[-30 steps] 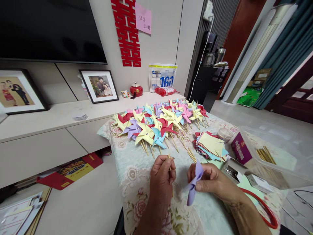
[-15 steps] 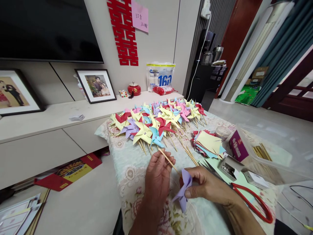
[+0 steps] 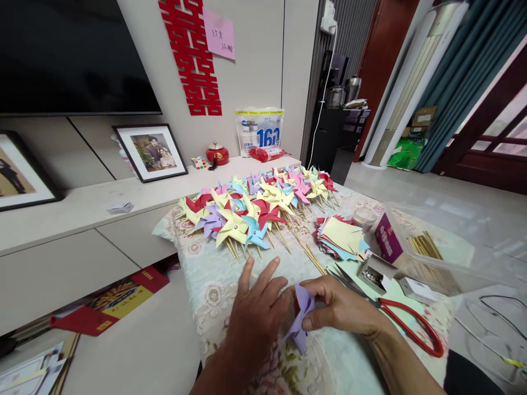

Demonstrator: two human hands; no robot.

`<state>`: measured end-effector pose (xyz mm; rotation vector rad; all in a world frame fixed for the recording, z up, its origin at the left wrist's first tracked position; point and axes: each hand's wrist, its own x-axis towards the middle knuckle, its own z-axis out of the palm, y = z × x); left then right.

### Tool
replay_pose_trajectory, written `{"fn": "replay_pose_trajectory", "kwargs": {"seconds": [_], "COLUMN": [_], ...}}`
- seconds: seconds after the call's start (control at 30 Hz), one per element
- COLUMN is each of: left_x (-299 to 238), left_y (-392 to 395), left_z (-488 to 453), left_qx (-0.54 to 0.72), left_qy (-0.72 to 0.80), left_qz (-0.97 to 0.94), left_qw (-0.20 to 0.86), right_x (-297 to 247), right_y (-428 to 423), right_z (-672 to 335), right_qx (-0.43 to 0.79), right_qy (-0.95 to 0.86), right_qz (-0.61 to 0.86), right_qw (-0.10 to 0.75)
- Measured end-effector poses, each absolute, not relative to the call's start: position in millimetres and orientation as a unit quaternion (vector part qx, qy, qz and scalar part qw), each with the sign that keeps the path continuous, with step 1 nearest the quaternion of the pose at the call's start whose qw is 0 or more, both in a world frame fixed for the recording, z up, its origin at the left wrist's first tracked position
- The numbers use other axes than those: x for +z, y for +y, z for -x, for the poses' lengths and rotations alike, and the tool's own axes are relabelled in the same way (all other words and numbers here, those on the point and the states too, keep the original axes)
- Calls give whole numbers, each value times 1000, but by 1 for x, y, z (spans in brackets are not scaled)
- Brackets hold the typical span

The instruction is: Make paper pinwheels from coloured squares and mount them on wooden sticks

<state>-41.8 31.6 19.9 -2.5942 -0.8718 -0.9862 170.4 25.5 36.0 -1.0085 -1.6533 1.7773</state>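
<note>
My right hand [image 3: 337,310] pinches a folded purple paper pinwheel [image 3: 301,318] low over the flowered tablecloth [image 3: 214,285]. My left hand [image 3: 257,312] meets the pinwheel from the left: thumb and lower fingers press against it, while two fingers stick out straight. The thin wooden stick is hidden behind the hands. Beyond them lie several finished pinwheels [image 3: 255,208] in yellow, red, blue, pink and purple on sticks.
A stack of cut paper squares [image 3: 341,238] lies right of the pinwheels. Red-handled scissors [image 3: 407,326], a small open box [image 3: 373,274], a purple box [image 3: 387,238] and a clear tub of sticks [image 3: 428,247] sit at the right. A low cabinet [image 3: 74,219] with framed photos stands left.
The left hand lowered the stick and closed in on the purple pinwheel, so the stick is no longer seen. Both hands sank toward the cloth. The camera turned slightly right.
</note>
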Motion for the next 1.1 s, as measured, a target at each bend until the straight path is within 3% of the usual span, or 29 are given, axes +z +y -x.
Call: {"fn": "replay_pose_trajectory", "kwargs": {"seconds": [0.1,0.2,0.33,0.47,0.57,0.73,1.1], "left_x": [24,28,33,33,33,40,45], "left_y": [31,28,22,14,9,6,2], "left_z": [40,41,38,24,13,4,-1], "left_qx": [-306,-301,-391,-472,-481,-503,-546], "left_qy": [-290,-381,-478,-471,-466,-445,-455], "left_qz": [902,874,751,516,362,287,364], "left_qw": [96,-6,-235,-537,-648,-683,-602], "right_x": [37,38,38,38,40,45,39], "right_y": [26,27,29,29,28,26,27], "right_z": [-172,-178,-186,-184,-179,-174,-170], "right_qx": [653,627,598,591,565,493,328], "right_qy": [-609,-620,-602,-596,-612,-642,-715], "right_qz": [372,371,382,348,328,337,336], "right_qw": [255,291,367,419,445,481,517]}}
